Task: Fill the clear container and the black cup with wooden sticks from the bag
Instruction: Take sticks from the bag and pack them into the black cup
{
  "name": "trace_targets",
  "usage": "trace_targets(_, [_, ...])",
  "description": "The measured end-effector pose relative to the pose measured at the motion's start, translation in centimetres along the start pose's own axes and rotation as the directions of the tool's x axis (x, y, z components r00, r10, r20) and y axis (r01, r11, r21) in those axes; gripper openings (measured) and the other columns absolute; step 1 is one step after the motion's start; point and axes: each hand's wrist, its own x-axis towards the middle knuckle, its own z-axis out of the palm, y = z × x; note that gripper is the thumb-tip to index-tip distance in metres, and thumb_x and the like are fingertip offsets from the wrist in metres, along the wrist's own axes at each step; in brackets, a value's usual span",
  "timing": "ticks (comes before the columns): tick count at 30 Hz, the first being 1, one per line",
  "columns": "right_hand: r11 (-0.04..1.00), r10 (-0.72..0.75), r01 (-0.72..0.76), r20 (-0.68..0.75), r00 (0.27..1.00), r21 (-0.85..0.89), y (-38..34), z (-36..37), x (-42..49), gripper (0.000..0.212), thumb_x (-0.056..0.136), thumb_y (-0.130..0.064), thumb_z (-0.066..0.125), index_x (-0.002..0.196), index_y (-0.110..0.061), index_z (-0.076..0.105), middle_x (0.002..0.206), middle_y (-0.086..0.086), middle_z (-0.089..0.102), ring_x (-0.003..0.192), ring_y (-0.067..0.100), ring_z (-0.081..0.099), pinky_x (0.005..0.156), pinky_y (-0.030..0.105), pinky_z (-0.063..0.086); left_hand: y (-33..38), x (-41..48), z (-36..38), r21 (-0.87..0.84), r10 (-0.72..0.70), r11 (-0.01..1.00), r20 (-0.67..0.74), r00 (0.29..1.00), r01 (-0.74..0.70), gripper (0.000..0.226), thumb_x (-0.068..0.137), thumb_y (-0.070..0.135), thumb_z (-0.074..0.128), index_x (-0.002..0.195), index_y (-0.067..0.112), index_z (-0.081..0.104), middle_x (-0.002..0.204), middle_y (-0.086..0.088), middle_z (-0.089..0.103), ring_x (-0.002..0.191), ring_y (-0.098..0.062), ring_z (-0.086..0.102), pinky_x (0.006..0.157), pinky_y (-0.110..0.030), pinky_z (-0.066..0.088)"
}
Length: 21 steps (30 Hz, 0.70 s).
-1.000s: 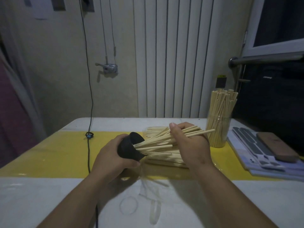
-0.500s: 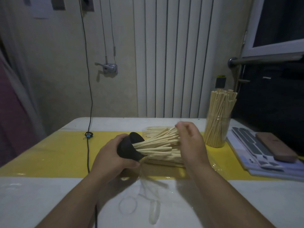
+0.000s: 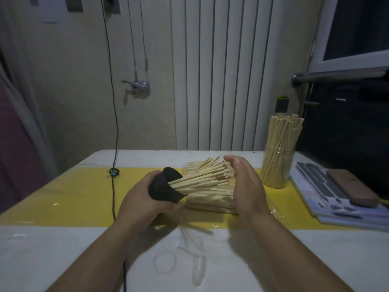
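Since one second ago our right hand (image 3: 245,186) has let go of the bundle it was gripping. Now it stands on its edge, fingers straight and pressed together, with the palm turned to the free ends of the wooden sticks (image 3: 202,180); whether it touches them we cannot tell. Our left hand (image 3: 141,201) holds the black cup (image 3: 163,189) with fingers curled around its body. The cup is tilted on its side above the table (image 3: 63,249), mouth to the right, and the sticks fan out of it. We judge that the palm is there to push the sticks deeper, so this cup is nearly filled. The clear container (image 3: 275,171) stands upright at the right, already packed with sticks. The bag (image 3: 212,202) lies just behind the cup with more sticks inside. The table is white with a yellow band (image 3: 73,197), and a black cable (image 3: 114,133) hangs down the wall.
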Motion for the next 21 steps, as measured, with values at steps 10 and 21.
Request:
trace_targets(10, [0.958, 0.117, -0.070, 0.153, 0.981, -0.278, 0.5, -1.6, 0.5, 0.029, 0.088, -0.007, 0.045, 0.063, -0.018, 0.055, 0.067, 0.002, 0.069, 0.062, 0.020, 0.061, 0.061, 0.042, 0.050, -0.2, 0.1, -0.1, -0.087, -0.053, 0.995, -0.042, 0.998, 0.049, 0.070, 0.040, 0.029, 0.084, 0.102, 0.050, 0.057, 0.092, 0.036, 0.065, 0.081, 0.015, 0.060, 0.067, -0.023, 0.045])
trace_targets(21, [0.800, 0.328, 0.117, 0.592, 0.737, -0.589, 2.2, 0.3, -0.8, 0.033, 0.087, -0.014, 0.051, 0.105, -0.028, 0.075, 0.110, -0.009, 0.070, 0.105, 0.013, 0.060, 0.097, 0.032, 0.048, 0.0, 0.2, -0.2, -0.101, -0.069, 0.993, -0.035, 0.997, 0.065, 0.071, 0.041, 0.029, 0.085, 0.104, 0.048, 0.059, 0.090, 0.034, 0.066, 0.081, 0.012, 0.061, 0.063, -0.019, 0.045])
